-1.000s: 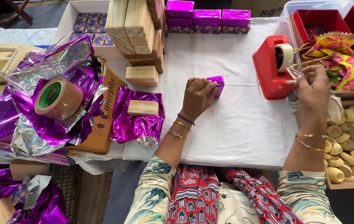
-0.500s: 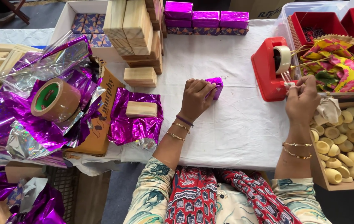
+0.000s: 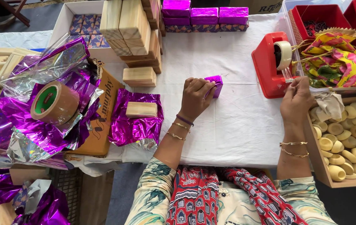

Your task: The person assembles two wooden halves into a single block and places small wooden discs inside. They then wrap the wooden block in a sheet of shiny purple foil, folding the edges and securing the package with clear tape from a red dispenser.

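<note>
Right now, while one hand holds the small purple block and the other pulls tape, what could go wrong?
1. The left hand alone presses the purple wrapped block; if it slips, the foil may open.
2. The right hand pinches a clear tape strip at the red dispenser; the strip could curl and stick to itself.
3. The dispenser stands near the table edge beside a tray of beige cups; a hard pull might shift it.
</note>
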